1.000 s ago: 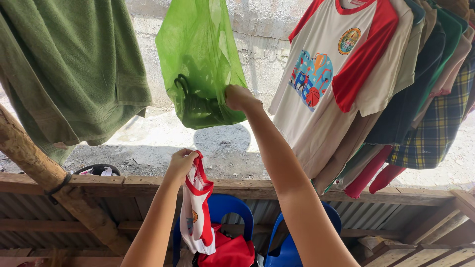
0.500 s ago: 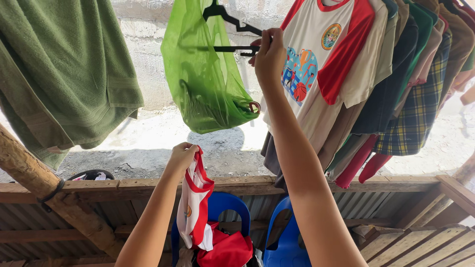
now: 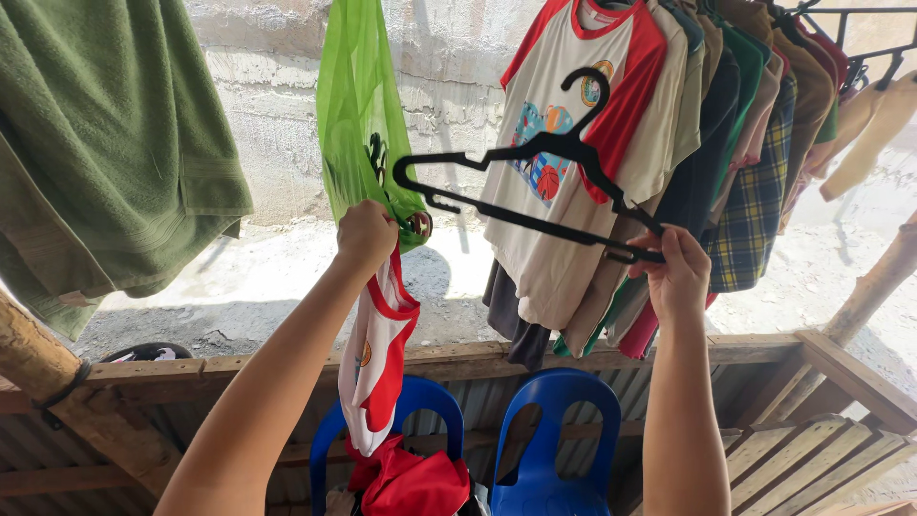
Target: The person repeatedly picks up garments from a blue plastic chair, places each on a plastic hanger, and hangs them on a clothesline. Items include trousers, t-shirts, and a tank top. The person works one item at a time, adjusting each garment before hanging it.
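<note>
The right hand (image 3: 676, 272) is closed, fingers pinching one end of a black hanger (image 3: 535, 186) held up before the hanging shirts (image 3: 611, 143). The left hand (image 3: 367, 234) is fisted around a red-and-white garment (image 3: 379, 358) that dangles below it, in front of a green bag (image 3: 355, 115) and above two blue chairs (image 3: 554, 430).

Two blue plastic chairs (image 3: 554, 430) stand below, red cloth (image 3: 411, 483) heaped on one.

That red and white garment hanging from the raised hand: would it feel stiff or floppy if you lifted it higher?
Probably floppy: the red and white garment hangs in loose folds below the left hand, which pinches only its top edge. It looks light, since that pinch alone carries it. It would likely sway and fold, unlike the rigid black hanger in the right hand.
</note>
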